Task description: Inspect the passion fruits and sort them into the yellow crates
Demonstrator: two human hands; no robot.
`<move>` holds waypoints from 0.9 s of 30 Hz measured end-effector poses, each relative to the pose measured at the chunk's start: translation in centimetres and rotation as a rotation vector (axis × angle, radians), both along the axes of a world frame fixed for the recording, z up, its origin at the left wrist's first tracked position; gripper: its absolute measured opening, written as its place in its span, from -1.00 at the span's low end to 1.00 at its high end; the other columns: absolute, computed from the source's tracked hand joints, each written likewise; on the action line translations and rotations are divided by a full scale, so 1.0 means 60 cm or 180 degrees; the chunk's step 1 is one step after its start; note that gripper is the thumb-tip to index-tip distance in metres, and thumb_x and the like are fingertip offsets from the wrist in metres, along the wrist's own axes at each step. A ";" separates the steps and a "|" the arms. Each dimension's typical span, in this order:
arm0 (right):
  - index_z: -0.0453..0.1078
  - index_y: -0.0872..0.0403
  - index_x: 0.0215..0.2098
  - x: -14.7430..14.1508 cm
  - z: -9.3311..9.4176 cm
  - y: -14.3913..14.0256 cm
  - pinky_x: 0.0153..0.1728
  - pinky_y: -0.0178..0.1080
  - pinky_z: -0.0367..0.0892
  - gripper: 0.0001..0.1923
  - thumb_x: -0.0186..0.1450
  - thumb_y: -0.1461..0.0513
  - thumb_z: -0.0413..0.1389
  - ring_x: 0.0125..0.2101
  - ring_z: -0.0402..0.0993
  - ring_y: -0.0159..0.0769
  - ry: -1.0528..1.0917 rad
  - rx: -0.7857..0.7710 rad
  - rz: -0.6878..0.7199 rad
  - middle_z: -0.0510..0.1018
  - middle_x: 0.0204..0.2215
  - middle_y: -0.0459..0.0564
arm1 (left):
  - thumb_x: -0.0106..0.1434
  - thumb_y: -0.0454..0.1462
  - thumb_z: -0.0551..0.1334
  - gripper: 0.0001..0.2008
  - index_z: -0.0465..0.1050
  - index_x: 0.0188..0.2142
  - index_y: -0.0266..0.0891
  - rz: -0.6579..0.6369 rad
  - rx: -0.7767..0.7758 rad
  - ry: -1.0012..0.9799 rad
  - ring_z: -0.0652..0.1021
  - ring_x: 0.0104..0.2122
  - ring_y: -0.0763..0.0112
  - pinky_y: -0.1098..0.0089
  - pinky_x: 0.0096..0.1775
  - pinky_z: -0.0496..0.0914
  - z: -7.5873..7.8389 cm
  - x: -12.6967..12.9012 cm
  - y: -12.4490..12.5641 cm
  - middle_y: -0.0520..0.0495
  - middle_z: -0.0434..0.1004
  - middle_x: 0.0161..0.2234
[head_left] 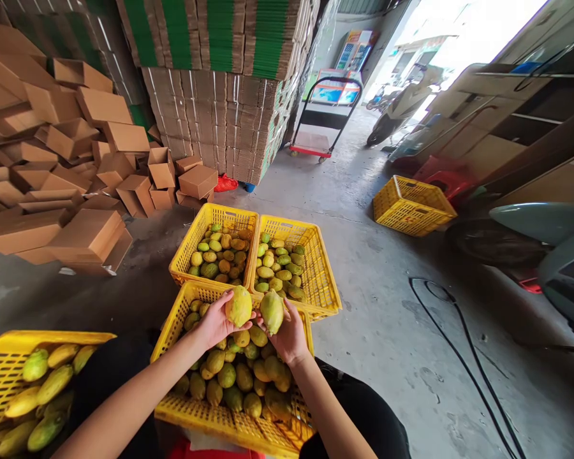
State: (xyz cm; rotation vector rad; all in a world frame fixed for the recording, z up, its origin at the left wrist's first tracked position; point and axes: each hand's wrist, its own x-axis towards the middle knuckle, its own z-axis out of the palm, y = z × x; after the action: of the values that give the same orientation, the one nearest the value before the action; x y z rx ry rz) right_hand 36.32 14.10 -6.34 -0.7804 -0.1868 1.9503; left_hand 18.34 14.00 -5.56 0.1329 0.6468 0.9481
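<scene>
While the left grip [214,324] holds yellow fruit [239,306], the right grip [291,336] holds greener fruit [272,312].

Pretty scuffed grey floor [382,287] in here — tall cardboard stacks [210,115] at far left, brown boxes [86,233] heaped nearer on the left, and blown-out daylight through the far-right doorway [469,29] — scooter [402,108] parked right by it.

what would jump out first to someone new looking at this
Probably the yellow fruit in the left hand and the greener fruit in the right hand, held over a yellow crate of similar fruit. After that, the eye may go to the jumbled heap of cardboard boxes at the left and the tall, green-striped cardboard stack at the top.
</scene>
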 end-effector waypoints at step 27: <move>0.43 0.08 -0.21 0.005 -0.007 -0.001 -0.33 -0.11 0.51 -0.69 0.10 0.13 0.16 -0.29 0.56 -0.15 0.0127 -0.0001 0.0001 0.60 -0.34 0.01 | 0.26 -0.22 0.08 -0.58 0.31 0.06 -0.41 0.0094 0.0059 -0.0389 0.56 -0.16 0.04 0.14 -0.23 0.47 0.006 -0.005 -0.004 -0.34 0.53 -0.16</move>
State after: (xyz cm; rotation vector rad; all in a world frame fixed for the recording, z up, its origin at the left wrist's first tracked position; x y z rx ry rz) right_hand 36.63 14.06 -6.77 -0.7411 -0.1627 1.9647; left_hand 18.03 13.73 -5.19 0.0811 0.5286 0.9830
